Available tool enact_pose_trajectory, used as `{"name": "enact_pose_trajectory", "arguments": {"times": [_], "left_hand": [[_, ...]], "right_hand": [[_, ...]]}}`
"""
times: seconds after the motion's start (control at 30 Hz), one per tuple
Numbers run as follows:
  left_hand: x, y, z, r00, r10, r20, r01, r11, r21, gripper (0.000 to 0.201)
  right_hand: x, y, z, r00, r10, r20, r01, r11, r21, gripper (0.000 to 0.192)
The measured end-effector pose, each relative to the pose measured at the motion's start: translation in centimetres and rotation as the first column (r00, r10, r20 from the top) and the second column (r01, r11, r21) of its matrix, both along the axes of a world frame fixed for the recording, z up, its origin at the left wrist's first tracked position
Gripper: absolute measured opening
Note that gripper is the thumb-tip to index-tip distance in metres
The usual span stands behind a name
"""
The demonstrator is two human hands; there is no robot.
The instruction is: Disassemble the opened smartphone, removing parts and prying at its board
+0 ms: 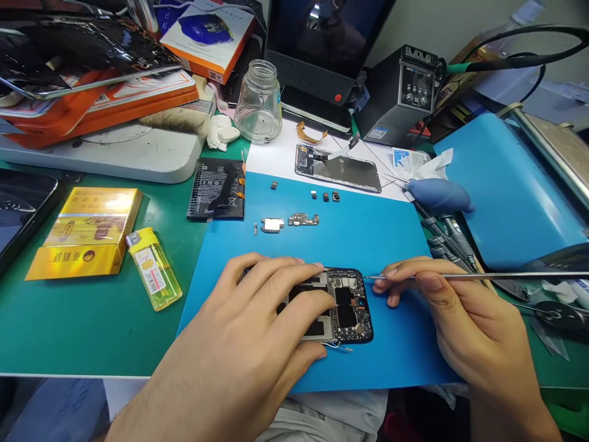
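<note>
An opened phone (352, 307) lies on the blue mat, its circuit board showing at the right end. My left hand (257, 313) spans its left part, with fingers over the far side and the thumb at the near edge, so that part is hidden. Thin wires (338, 347) stick out beside the thumb. Pinched in the fingers of my right hand (460, 307) is a slim metal pick (515, 276), whose tip reaches the phone's far right corner; whether it touches is unclear. Beyond the phone lie a silver shield piece (272, 225), a small circuit board (304, 219) and several camera modules (335, 196).
A battery (216, 190), yellow lighter (155, 270) and gold cigarette box (87, 233) lie to the left. Toward the back are a glass jar (259, 107) and a removed phone screen (350, 172). A blue air blower (439, 195) and screwdrivers (444, 239) lie to the right.
</note>
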State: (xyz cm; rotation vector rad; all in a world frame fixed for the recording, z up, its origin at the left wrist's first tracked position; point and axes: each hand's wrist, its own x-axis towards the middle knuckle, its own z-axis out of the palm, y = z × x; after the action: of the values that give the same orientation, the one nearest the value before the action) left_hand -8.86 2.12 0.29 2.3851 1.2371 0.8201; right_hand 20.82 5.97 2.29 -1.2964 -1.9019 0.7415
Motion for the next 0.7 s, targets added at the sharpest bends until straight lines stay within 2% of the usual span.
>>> {"name": "enact_pose_trajectory", "arguments": {"times": [0.13, 0.27, 0.37, 0.57, 0.7], "left_hand": [[0.0, 0.0, 0.0, 1.000, -0.008, -0.002, 0.008, 0.999, -0.031, 0.024], [0.3, 0.4, 0.1, 1.000, -0.011, -0.029, 0.010, 0.998, -0.056, 0.041], [0.6, 0.7, 0.3, 1.000, -0.010, -0.026, 0.009, 0.998, -0.058, 0.045], [0.3, 0.3, 0.1, 1.000, -0.009, -0.018, 0.008, 0.998, -0.060, 0.038], [-0.1, -0.2, 0.2, 1.000, -0.012, -0.002, 0.012, 0.999, -0.046, 0.029]], "right_hand": [[0.0, -0.1, -0.1, 1.000, 0.016, 0.017, -0.017, 1.000, 0.022, 0.030], [0.2, -0.4, -0.2, 0.999, 0.038, 0.035, -0.039, 0.999, 0.036, 0.031], [0.7, -0.8, -0.1, 0.996, 0.071, 0.057, -0.073, 0.997, 0.040, 0.030], [1.0, -0.4, 0.8, 0.973, 0.192, 0.128, -0.199, 0.979, 0.041, 0.021], [0.7, 0.7, 1.6, 0.978, 0.185, 0.096, -0.179, 0.981, -0.070, 0.025]]}}
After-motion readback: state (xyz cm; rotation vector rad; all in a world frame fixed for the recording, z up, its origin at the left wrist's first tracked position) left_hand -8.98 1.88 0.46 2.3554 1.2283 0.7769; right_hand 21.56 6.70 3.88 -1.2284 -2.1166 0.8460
